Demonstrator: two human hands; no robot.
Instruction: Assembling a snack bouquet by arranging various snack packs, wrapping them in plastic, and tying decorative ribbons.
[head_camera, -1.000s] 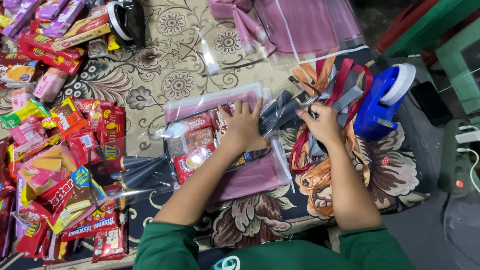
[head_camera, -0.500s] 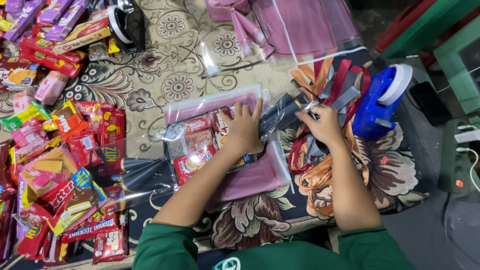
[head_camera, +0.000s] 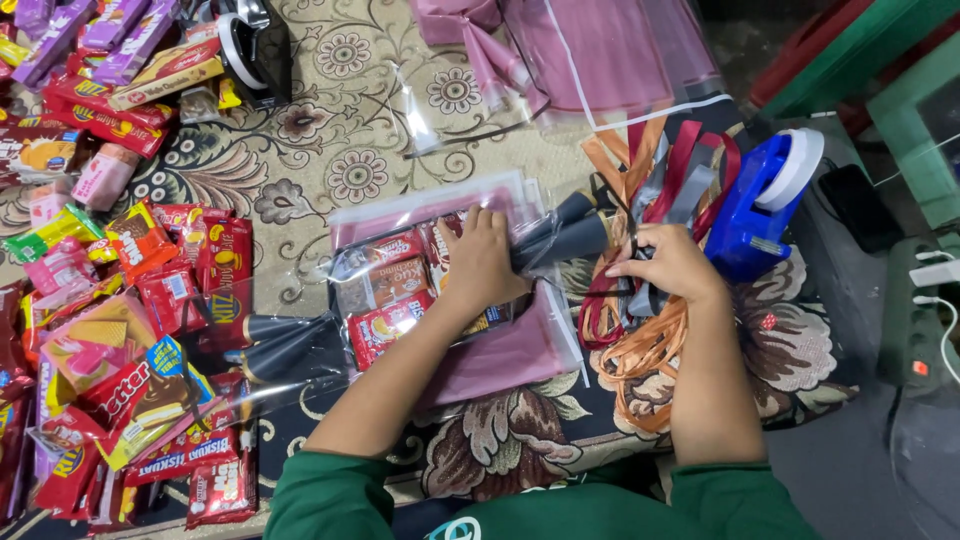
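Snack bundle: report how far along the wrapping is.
Done: snack packets sit inside the clear wrap on the pink sheet. In hand: the left hand presses the bundle while the right hand holds the ribbons. Left: no ribbon is tied around it, and a pile of loose snacks lies alongside.

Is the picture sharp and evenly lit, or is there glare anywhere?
Head view: mostly sharp, lit brightly from above; the clear wrap under the left hand throws white glare; the right edge past the blue dispenser falls dark; the right hand looks crisp.
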